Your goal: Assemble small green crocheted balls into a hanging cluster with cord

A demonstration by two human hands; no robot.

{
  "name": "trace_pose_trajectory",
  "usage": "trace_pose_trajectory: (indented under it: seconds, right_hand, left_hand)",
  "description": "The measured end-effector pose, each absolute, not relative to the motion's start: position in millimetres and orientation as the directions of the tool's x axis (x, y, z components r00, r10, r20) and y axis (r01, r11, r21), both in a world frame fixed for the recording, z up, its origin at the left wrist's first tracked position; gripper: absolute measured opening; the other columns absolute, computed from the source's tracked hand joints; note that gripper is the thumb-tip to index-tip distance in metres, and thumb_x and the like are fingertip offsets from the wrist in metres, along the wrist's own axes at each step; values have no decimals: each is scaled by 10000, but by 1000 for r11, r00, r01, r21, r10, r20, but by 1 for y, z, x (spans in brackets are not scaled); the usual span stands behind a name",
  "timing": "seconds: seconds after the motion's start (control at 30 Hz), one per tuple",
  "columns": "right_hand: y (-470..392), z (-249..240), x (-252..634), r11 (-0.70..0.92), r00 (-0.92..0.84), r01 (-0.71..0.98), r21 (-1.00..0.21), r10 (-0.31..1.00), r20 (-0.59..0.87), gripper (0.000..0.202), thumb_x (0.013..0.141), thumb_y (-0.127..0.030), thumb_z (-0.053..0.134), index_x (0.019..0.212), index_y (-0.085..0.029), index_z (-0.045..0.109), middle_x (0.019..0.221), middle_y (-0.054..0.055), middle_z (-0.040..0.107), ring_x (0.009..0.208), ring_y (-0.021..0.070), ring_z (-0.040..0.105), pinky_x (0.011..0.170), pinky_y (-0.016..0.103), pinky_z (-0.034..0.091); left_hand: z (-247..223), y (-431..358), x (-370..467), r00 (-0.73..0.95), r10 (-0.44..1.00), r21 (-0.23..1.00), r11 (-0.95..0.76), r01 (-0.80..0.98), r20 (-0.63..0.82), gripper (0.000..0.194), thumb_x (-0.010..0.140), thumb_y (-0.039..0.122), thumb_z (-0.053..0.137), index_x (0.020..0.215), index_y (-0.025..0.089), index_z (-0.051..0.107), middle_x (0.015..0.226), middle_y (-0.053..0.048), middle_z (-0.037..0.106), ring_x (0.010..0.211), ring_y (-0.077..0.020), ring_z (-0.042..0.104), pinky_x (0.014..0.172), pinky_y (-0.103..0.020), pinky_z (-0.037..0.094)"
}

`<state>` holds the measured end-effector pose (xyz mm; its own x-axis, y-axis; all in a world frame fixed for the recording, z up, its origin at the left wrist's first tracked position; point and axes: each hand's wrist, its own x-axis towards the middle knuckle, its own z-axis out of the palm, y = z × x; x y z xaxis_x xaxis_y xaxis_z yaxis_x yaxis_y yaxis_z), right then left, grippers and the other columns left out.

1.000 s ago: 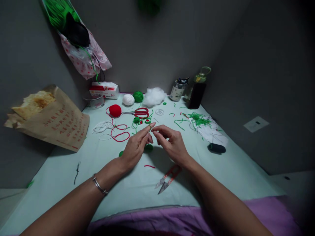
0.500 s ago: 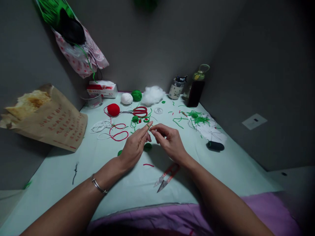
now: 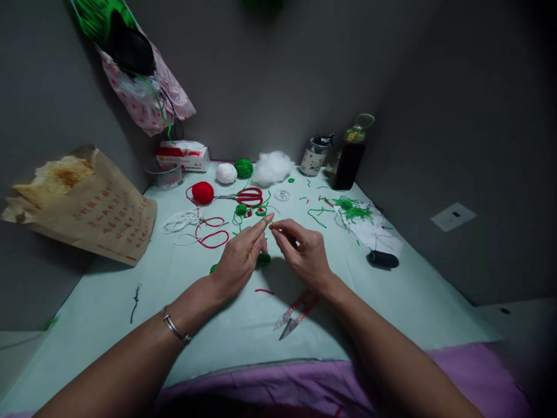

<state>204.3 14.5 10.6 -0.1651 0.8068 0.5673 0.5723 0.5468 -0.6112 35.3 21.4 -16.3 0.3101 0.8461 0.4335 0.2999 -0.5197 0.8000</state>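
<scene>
My left hand [image 3: 238, 258] is closed over the middle of the table, and a strand of green yarn [image 3: 266, 222] runs across its index finger. My right hand [image 3: 303, 248] pinches thumb and forefinger together close by those fingertips; what sits in the pinch is too small to make out. Under the left fingers lies a green crocheted piece [image 3: 263, 259], partly hidden, and another green bit [image 3: 213, 268] peeks out left of that hand. Thread snips [image 3: 296, 315] with orange handles rest open below my right wrist. A short red yarn piece [image 3: 264, 291] lies between the forearms.
Beyond the hands are a red yarn ball [image 3: 202, 192], red-handled scissors [image 3: 249, 197], a white yarn ball [image 3: 226, 173], a green yarn ball [image 3: 243, 168] and white stuffing [image 3: 273, 168]. A paper food bag [image 3: 87, 209] stands left; green yarn scraps [image 3: 354, 208] and a dark roll [image 3: 383, 259] lie right.
The right hand's fingertips have drawn slightly away to the right from the left index finger. The whole view has shifted a little; the things on the table stay in place.
</scene>
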Motion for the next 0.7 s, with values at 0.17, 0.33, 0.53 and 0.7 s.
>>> trace_pose_trajectory:
  seconds: [0.17,0.33,0.53,0.7]
  right_hand:
    - [15,9,204,555,-190,582,-594,803,565,146,936,-226,554,923,-200,697,683,6,672,525,106,521,548,233,393]
    - [15,8,204,553,-191,603,-575,800,569,145,931,-214,549,913,-206,692,656,-4,651,505,104,503,538,232,377]
    - [14,9,204,559,-191,609,-563,792,580,149,929,-199,542,900,-198,688,642,-5,636,495,101,475,540,238,364]
    - [16,11,204,494,-171,568,-658,853,493,153,922,-231,552,875,-191,692,597,-20,584,486,99,440,529,238,355]
  left_hand:
    - [-17,22,35,319,839,789,-532,308,441,469,1042,275,387,1495,219,495,760,1,567,748,-158,547,829,-309,471]
    - [-17,22,36,313,838,789,-534,305,447,472,1035,263,393,1492,215,499,760,-3,577,740,-163,548,811,-312,476]
    - [-17,22,36,310,847,788,-522,326,432,468,1032,263,399,1483,208,511,762,-7,590,726,-160,546,817,-320,478]
    - [-18,23,37,307,847,782,-523,338,434,472,1028,252,397,1481,178,509,754,-10,593,721,-164,543,810,-329,476]
